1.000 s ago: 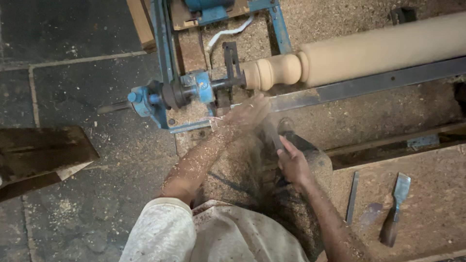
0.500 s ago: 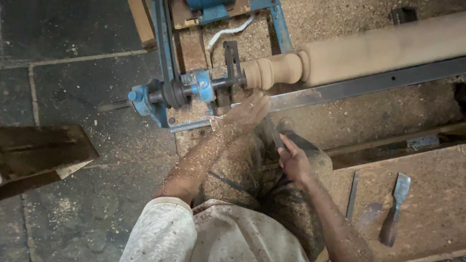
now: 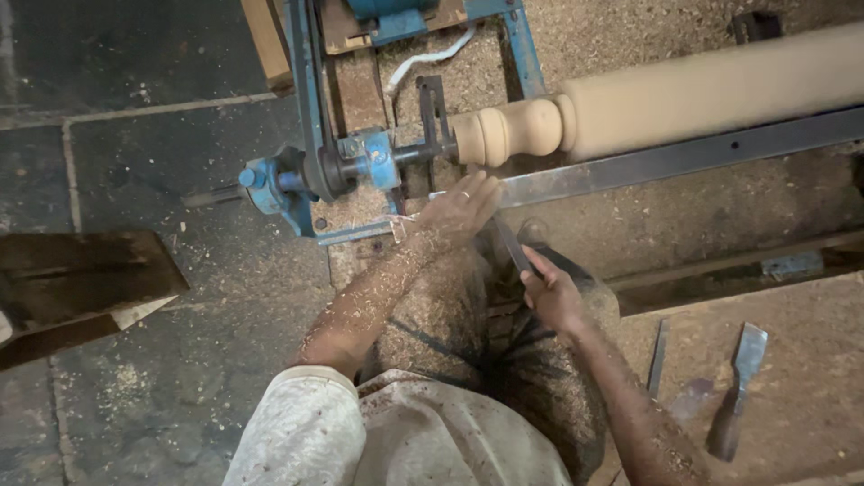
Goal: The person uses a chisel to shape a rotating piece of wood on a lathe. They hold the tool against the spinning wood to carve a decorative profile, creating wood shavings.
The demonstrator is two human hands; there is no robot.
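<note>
I am watching the right hand (image 3: 551,297) closing its grip around the handle end of a dark turning tool (image 3: 511,247), fingers wrapped tight, the blade running up and to the left from the fist. The left hand (image 3: 461,209) is lying over the front of that blade with its grip loose, fingers spread and pressing down rather than curled shut; a ring is showing on one finger. I cannot tell exactly where the tip is meeting the wood, since the left hand is covering it.

The left hand is resting on the near end of the long steel tool rest (image 3: 684,160), which is running along just below the wooden workpiece (image 3: 702,90). That workpiece is sitting mounted in the lathe, a pale cylinder with rounded beads cut at its left end (image 3: 508,130), just above the left fingertips. To the left of the beads, the blue headstock (image 3: 360,166) is holding the spindle, with a dark belt (image 3: 301,81) running up from its pulley.

Both forearms are carrying a dusting of wood chips. Sawdust is covering the floor (image 3: 702,216) under the lathe. At the lower right, a chisel with a dark handle (image 3: 736,391) is lying on a sawdust-covered table (image 3: 810,342), well apart from both hands.
</note>
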